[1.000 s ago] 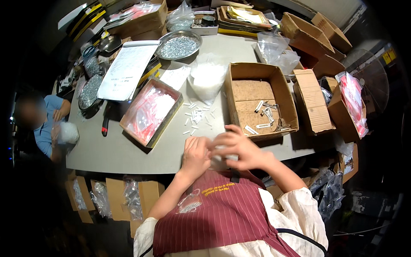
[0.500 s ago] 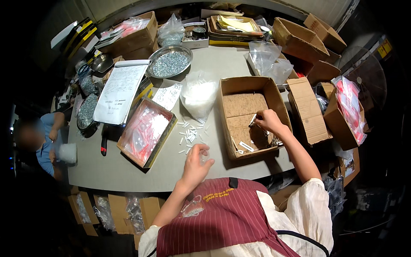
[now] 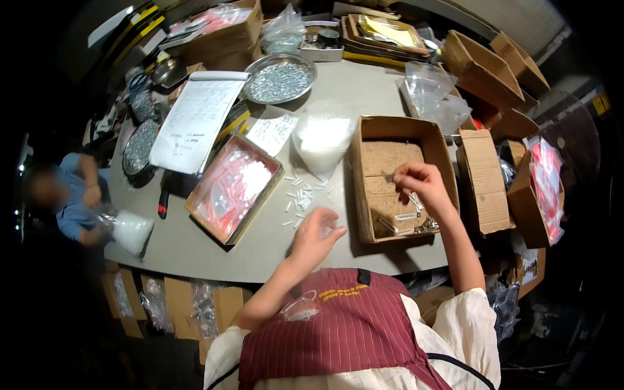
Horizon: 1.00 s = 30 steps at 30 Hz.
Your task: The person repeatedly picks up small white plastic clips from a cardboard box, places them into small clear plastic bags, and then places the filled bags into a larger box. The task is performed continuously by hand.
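Observation:
My right hand (image 3: 424, 185) is over the open cardboard box (image 3: 378, 175), fingers loosely bent and apart, with nothing visible in them. Below it, several small slotted metal pieces (image 3: 408, 216) lie on the box floor, more of them in the near right corner. My left hand (image 3: 315, 235) hovers at the table's near side, thumb apart from half-curled fingers; I make out nothing held. Just beyond it, small white tube-like pieces (image 3: 304, 199) are scattered on the table, in front of a clear bag of white pieces (image 3: 323, 140).
To the left lies a shallow box of red-and-clear bags (image 3: 224, 195), near a notepad (image 3: 195, 123). A metal bowl of small shiny parts (image 3: 279, 79) stands behind. Cardboard boxes (image 3: 484, 179) crowd the right side. At far left, a person in blue (image 3: 78, 195) handles a clear bag (image 3: 132, 232).
My right hand has let go of a small metal piece, and another slotted piece now lies in the box. The view has shifted. The person at left has lifted and tilted their bag.

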Tool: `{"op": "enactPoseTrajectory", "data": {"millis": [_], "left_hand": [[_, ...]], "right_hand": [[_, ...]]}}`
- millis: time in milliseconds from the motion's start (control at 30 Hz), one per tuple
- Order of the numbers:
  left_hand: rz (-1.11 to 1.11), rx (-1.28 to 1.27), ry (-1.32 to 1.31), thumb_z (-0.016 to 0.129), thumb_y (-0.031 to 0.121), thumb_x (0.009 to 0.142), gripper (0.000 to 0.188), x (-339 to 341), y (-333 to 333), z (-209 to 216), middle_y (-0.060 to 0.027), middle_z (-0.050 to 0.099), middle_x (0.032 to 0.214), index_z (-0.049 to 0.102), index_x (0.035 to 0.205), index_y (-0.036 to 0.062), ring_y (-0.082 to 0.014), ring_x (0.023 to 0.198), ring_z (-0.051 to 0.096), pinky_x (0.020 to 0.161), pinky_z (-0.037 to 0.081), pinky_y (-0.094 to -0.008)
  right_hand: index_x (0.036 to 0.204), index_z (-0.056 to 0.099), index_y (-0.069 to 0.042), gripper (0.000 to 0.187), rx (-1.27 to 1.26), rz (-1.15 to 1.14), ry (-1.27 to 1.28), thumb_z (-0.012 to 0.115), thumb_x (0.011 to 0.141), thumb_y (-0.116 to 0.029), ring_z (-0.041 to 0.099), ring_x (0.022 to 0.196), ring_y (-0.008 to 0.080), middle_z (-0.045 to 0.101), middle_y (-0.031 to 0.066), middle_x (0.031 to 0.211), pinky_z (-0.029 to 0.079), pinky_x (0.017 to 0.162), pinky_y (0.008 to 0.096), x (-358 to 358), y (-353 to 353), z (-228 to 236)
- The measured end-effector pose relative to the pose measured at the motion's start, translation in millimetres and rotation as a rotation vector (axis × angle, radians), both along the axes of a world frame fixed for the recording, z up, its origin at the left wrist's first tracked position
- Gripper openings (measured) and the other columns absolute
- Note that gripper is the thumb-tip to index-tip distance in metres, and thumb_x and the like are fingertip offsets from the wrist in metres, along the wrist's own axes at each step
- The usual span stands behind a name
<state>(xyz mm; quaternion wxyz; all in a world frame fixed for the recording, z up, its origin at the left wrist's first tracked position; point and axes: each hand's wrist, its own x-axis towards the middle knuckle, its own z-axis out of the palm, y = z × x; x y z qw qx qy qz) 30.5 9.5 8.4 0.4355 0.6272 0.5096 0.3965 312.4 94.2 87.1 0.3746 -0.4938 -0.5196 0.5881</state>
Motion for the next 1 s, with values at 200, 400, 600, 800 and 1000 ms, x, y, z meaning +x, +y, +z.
{"op": "enactPoseTrajectory", "data": {"millis": [200,400,600,800,1000], "left_hand": [[-0.038,-0.138,-0.009,0.068,-0.002,0.079,0.033,10,9,27,-0.0163,0.066,0.092,0.056,0.109,0.0024,-0.0332,0.088,0.068,0.078,0.052,-0.0412],[-0.131,0.019,-0.042,0.062,-0.008,0.075,0.035,-5,-3,24,-0.016,0.066,0.097,0.056,0.108,0.0012,-0.0325,0.091,0.067,0.08,0.052,-0.0393],[-0.076,-0.12,-0.395,0.066,-0.001,0.091,0.028,-27,-8,35,-0.0069,0.071,0.109,0.063,0.119,-0.0023,-0.0153,0.099,0.067,0.086,0.055,-0.0302],[0.092,-0.112,-0.595,0.062,0.006,0.101,0.018,-68,-14,45,-0.0138,0.072,0.107,0.065,0.115,-0.006,-0.0183,0.099,0.072,0.079,0.062,-0.0313],[0.278,0.036,-0.473,0.063,0.005,0.099,0.01,-96,-36,56,-0.0122,0.074,0.095,0.066,0.103,-0.0038,-0.0199,0.09,0.075,0.072,0.059,-0.0305]], "right_hand": [[0.107,0.073,0.0,0.021,0.538,0.474,-0.479,0.069,0.089,-0.009,0.068,0.063,0.0251,0.07,0.0168,0.077,0.054,0.061,0.0363,-83,-49,12],[0.12,0.07,-0.004,0.037,0.363,0.879,-0.655,0.066,0.084,-0.007,0.066,0.068,0.0373,0.066,0.0204,0.079,0.054,0.066,0.0434,-93,-49,26],[0.114,0.069,0.0,0.03,0.8,0.584,-0.591,0.071,0.084,0.002,0.068,0.089,0.0346,0.063,0.0171,0.107,0.055,0.079,0.0406,-110,-45,48],[0.104,0.066,0.002,0.013,0.605,0.47,-0.525,0.069,0.093,-0.005,0.069,0.087,0.0291,0.068,0.0139,0.095,0.055,0.079,0.0375,-132,-39,47],[0.104,0.066,0.002,0.018,0.337,0.496,-0.244,0.071,0.092,-0.01,0.072,0.093,0.0262,0.071,0.0151,0.096,0.056,0.083,0.0369,-179,-50,34]]}}
